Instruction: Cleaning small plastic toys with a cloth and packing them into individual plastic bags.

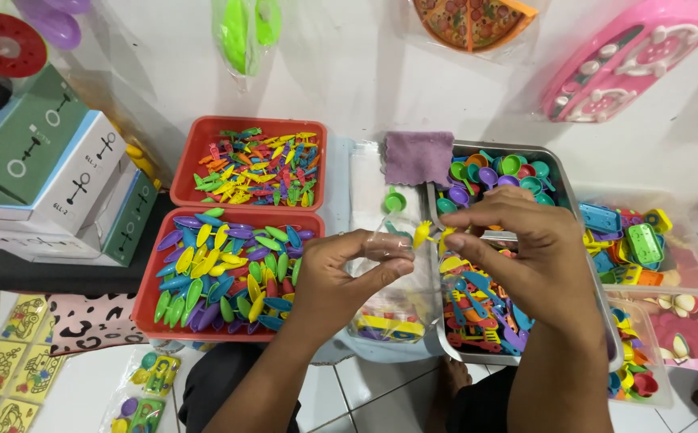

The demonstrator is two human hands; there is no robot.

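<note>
The clear plastic bag (385, 289) hangs in the middle of the view, and everything else is placed from it. Nearest, just below it, are the person's knees and a bit of tiled floor (365, 393), with flat packed toy cards (12, 353) well off to the left. The left hand (341, 277) pinches the bag's upper edge, its fingers (381, 277) closed on the thin film and holding the mouth up; a few coloured pieces already sit in the bottom. The right hand (525, 256) comes in from the bag's right, its fingers closed on a small yellow toy piece (422, 232) right at the mouth. What sort of piece it is I cannot quite tell, as it is tiny and partly covered.

To do this well, the left hand should keep the mouth spread wide and steady, and the right should let go only once the piece is well inside the film, so that it does not catch on the edge.

Left of the bag stands a red tray of leaf-shaped pieces (228, 273), with a second red tray of smaller mixed pieces (252, 168) behind it. Right of the bag is a metal tray (561, 188) of little spoons, cups and cutlery, and beyond that clear tubs of toy parts (645, 240). Behind the bag lie a purple cloth (418, 156) and a small green cup (394, 200); farther still, stacked boxes (52, 176) and packed toys hang on the wall (365, 64).
</note>
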